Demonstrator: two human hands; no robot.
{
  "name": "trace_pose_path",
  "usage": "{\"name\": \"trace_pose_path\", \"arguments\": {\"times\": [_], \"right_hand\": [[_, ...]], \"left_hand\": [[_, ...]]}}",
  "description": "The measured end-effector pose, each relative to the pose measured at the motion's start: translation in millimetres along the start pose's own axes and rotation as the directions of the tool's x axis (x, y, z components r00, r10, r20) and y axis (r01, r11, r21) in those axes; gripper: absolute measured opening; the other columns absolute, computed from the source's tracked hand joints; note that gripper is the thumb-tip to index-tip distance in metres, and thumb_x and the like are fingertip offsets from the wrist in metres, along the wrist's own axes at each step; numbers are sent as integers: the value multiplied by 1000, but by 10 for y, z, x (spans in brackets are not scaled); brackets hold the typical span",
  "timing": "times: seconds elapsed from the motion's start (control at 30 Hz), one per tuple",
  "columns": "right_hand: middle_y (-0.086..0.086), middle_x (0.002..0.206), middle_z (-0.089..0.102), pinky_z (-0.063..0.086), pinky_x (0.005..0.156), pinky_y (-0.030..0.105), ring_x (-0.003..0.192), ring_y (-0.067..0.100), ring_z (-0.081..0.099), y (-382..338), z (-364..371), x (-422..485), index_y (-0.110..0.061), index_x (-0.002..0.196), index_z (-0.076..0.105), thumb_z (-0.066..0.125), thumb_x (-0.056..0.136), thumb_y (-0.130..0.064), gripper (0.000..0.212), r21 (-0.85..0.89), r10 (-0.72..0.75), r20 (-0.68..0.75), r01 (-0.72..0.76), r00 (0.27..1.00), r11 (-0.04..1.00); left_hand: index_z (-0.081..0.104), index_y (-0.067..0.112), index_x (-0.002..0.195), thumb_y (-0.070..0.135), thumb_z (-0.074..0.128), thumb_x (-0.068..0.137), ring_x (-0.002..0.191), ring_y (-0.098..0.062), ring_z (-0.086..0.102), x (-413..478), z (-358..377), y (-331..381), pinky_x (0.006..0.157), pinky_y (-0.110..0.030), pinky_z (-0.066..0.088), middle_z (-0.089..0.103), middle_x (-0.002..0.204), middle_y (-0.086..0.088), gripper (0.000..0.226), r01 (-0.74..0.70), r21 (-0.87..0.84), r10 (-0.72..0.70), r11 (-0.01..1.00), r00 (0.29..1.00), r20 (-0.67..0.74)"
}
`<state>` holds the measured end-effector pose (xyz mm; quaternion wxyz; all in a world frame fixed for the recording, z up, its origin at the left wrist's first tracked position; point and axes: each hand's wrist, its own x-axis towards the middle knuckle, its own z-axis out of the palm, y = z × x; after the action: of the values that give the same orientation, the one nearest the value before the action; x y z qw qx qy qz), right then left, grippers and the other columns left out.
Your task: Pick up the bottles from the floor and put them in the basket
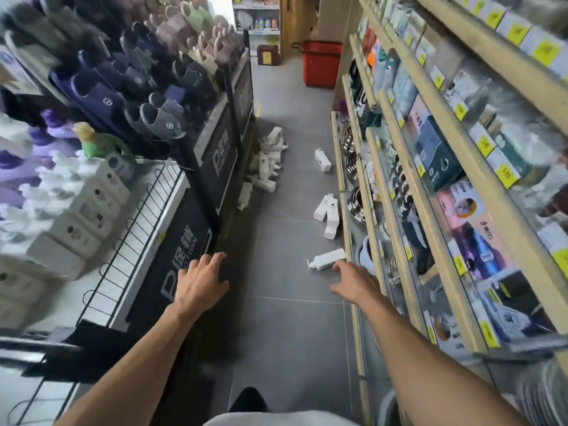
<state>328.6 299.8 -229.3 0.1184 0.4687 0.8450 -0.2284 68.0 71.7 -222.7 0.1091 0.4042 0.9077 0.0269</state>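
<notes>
White pump bottles lie scattered on the grey floor of a shop aisle. The nearest bottle point(327, 259) lies on its side by the right shelf foot, just beyond my right hand point(356, 281), which is stretched forward, fingers relaxed, holding nothing. Two more bottles point(328, 210) lie further along the right side, and a single bottle point(322, 160) beyond them. A pile of several bottles point(266, 161) sits against the left rack. My left hand point(201, 282) is held out with spread fingers, empty. A red basket point(319, 63) stands at the far end of the aisle.
A wooden shelf unit point(430, 186) full of goods lines the right side. On the left stand a slipper rack point(147, 87) and a wire-edged display point(92, 216) with white bottles. The aisle floor point(285, 318) between them is narrow.
</notes>
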Motion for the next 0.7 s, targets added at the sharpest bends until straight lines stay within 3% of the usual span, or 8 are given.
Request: {"name": "trace_pose_path", "arguments": {"times": [0.13,0.47,0.6,0.7], "right_hand": [[1,130,63,46,89,35,118,27,58,-98,-134,344,-29,128,56,68,84,-27,45,-6,8,3,-8,1000,1000],[1,129,66,52,96,43,115,26,63,-461,-460,1309,-25,127,58,76,86,-31,45,25,90,9,-90,996,996],[1,126,68,53,92,39,110,25,63,-652,-604,1770,-26,125,58,74,86,-28,42,34,128,2,-128,992,991],[0,125,67,47,80,32,109,26,63,-766,-706,2053,-27,124,57,72,84,-30,43,52,146,-7,-146,989,988]], "left_hand": [[31,33,150,44,65,87,127,-28,46,428,-100,-59,101,-47,40,50,138,-1,73,13,-2,-13,1000,1000,4],[33,36,147,47,65,85,123,-27,48,1832,-255,-218,99,-48,41,51,134,0,71,-81,-26,82,996,996,44],[33,35,147,47,65,85,121,-26,49,2422,-321,-317,99,-48,41,52,132,0,71,-112,-16,113,994,993,44],[34,35,147,46,66,85,121,-26,49,2830,-392,-367,99,-48,41,51,134,0,71,-128,5,127,992,990,67]]}}
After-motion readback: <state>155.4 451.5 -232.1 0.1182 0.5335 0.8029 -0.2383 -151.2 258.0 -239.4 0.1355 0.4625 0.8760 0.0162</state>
